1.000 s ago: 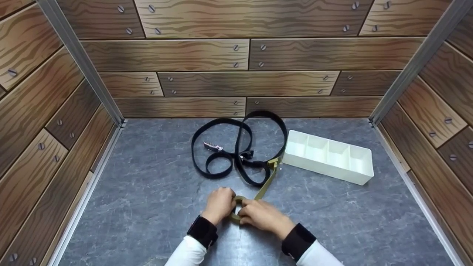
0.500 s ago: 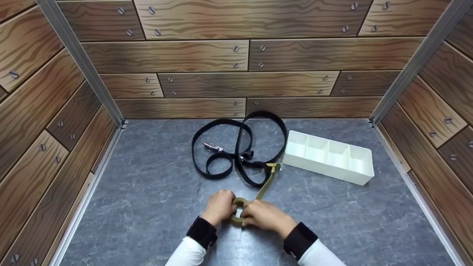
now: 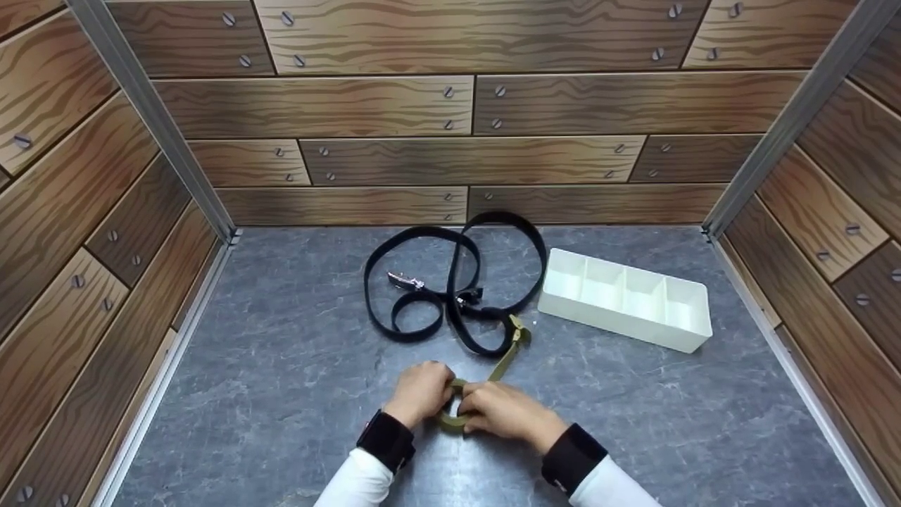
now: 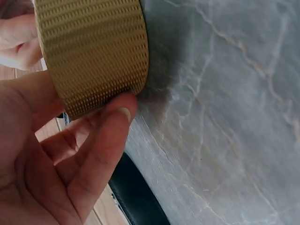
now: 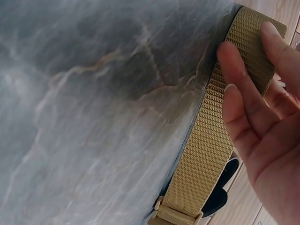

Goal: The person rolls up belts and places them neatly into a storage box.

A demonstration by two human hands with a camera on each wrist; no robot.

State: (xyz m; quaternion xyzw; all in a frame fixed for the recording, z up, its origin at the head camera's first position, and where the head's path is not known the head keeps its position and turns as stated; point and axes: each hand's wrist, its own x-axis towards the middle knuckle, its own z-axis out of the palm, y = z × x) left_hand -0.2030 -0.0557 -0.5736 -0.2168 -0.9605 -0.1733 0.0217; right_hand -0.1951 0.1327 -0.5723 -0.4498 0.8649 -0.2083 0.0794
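A tan webbing belt [image 3: 502, 367] stands on edge, its near part wound into a loose coil. The left hand [image 3: 422, 391] pinches the coil's left side; in the left wrist view, its fingers [image 4: 101, 150] hold the woven band [image 4: 93, 51] between thumb and fingertips. On the right side, the right hand [image 3: 510, 412] grips the coil, thumb and fingertips on the webbing [image 5: 201, 154] in the right wrist view. From there a short straight length runs away to the brass-coloured buckle [image 3: 519, 329], beside a black belt. Fingers partly hide the coil.
Two black belts lie in loose overlapping loops beyond the hands, one on the left [image 3: 412, 337] with a shiny buckle [image 3: 406, 281], another on the right [image 3: 501, 216]. A white tray [image 3: 619, 323] with several compartments stands at the right. Wood-patterned walls [image 3: 471, 162] enclose the grey floor.
The buckle of the tan belt has slid toward the hands and turned, and the straight length has become shorter. Both hands stay almost in place at the coil.
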